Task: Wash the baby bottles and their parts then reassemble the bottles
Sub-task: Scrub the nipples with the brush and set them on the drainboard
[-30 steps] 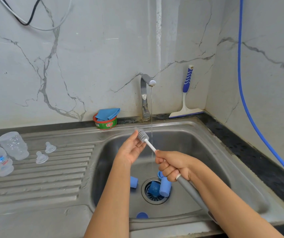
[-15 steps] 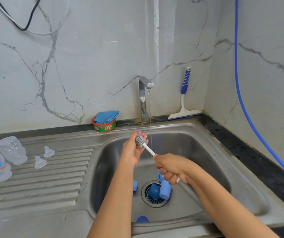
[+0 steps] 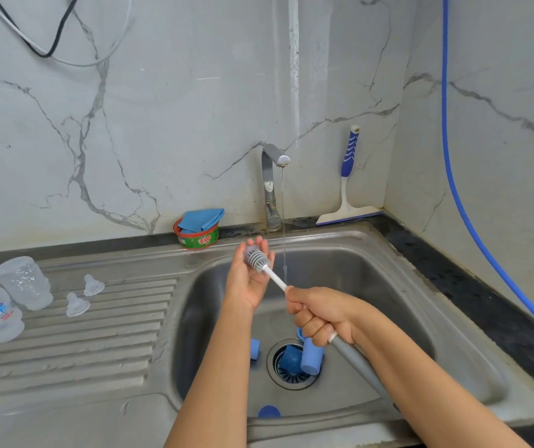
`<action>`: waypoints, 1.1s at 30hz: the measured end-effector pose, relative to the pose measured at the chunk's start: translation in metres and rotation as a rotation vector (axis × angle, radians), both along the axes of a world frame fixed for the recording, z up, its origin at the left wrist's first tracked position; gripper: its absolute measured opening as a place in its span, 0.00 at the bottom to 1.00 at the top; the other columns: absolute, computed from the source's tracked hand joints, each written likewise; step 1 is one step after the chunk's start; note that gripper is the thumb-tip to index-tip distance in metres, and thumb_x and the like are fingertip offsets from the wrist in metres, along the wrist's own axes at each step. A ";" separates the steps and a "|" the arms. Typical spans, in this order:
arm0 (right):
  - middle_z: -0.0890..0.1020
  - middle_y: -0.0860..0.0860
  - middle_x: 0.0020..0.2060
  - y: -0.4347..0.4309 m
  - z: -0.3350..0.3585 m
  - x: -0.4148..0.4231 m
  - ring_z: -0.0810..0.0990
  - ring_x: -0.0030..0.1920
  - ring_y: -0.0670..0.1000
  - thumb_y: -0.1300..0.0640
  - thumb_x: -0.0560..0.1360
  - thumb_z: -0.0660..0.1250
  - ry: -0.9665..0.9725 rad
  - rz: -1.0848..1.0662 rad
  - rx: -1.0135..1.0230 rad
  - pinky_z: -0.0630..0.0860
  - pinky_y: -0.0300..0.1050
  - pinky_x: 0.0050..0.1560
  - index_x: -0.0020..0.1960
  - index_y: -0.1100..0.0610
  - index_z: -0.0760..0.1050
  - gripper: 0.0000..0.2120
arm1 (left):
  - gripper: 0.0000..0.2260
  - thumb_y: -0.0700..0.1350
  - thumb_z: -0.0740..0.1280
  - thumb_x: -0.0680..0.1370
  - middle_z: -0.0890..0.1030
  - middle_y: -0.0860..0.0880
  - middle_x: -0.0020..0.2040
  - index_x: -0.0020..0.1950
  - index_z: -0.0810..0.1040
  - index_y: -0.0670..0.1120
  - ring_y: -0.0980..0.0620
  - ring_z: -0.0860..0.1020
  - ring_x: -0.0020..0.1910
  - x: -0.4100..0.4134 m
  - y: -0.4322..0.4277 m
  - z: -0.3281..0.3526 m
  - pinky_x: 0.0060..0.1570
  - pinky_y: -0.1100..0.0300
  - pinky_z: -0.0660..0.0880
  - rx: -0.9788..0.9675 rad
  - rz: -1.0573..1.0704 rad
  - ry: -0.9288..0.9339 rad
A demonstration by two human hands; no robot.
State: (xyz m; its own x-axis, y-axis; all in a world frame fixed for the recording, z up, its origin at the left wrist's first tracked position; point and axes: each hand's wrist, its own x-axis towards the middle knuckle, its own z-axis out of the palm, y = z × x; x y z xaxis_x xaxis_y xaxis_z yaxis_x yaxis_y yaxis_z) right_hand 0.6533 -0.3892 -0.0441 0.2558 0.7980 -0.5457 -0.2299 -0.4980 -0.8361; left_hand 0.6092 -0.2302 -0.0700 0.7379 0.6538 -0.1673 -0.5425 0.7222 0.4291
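My right hand (image 3: 322, 313) grips the seemingly light, stiff brush (image 3: 275, 279) by its handle (image 3: 353, 354), its soft head (image 3: 257, 257) resting on the relaxed, open fingers (image 3: 259, 243) of my left hand (image 3: 246, 286), with probably slippery blue caps (image 3: 311, 357) below both.

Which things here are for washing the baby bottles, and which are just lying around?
For the job: bottle brush, clear bottles, teats, blue bottle parts, running tap, soap tub, sink.
Lying about: squeegee, blue hose, wall cables.
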 end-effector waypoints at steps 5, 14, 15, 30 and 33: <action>0.65 0.50 0.28 0.003 -0.006 -0.007 0.67 0.28 0.52 0.52 0.81 0.50 -0.831 0.023 -0.143 0.61 0.37 0.26 0.37 0.56 0.64 0.16 | 0.03 0.40 0.65 0.79 0.82 0.46 0.44 0.49 0.79 0.42 0.52 0.81 0.44 0.004 0.002 -0.005 0.46 0.58 0.77 0.174 0.077 0.372; 0.70 0.53 0.35 0.010 -0.015 -0.015 0.75 0.42 0.58 0.56 0.83 0.49 -1.209 0.169 -0.206 0.69 0.45 0.36 0.45 0.57 0.71 0.14 | 0.10 0.41 0.58 0.82 0.81 0.42 0.42 0.47 0.76 0.39 0.48 0.80 0.40 0.000 0.004 -0.012 0.49 0.54 0.78 0.273 0.097 0.580; 0.68 0.52 0.32 0.011 -0.014 -0.012 0.72 0.35 0.55 0.55 0.82 0.50 -1.074 0.133 -0.185 0.67 0.42 0.31 0.41 0.57 0.68 0.15 | 0.10 0.42 0.57 0.83 0.81 0.43 0.43 0.47 0.75 0.41 0.49 0.81 0.42 -0.001 0.003 -0.009 0.52 0.54 0.77 0.225 0.050 0.511; 0.64 0.50 0.26 0.006 -0.003 -0.011 0.61 0.23 0.49 0.52 0.80 0.51 -0.592 -0.071 -0.097 0.58 0.35 0.23 0.38 0.56 0.65 0.14 | 0.09 0.47 0.58 0.83 0.79 0.50 0.39 0.46 0.74 0.47 0.52 0.81 0.43 0.003 0.000 0.000 0.48 0.57 0.75 0.298 -0.001 0.406; 0.75 0.55 0.42 0.009 -0.016 -0.013 0.70 0.39 0.56 0.58 0.83 0.48 -1.190 0.021 -0.190 0.67 0.45 0.37 0.54 0.59 0.73 0.14 | 0.09 0.43 0.58 0.82 0.79 0.46 0.41 0.47 0.74 0.42 0.50 0.79 0.40 0.007 -0.003 -0.003 0.45 0.60 0.77 0.399 0.061 0.581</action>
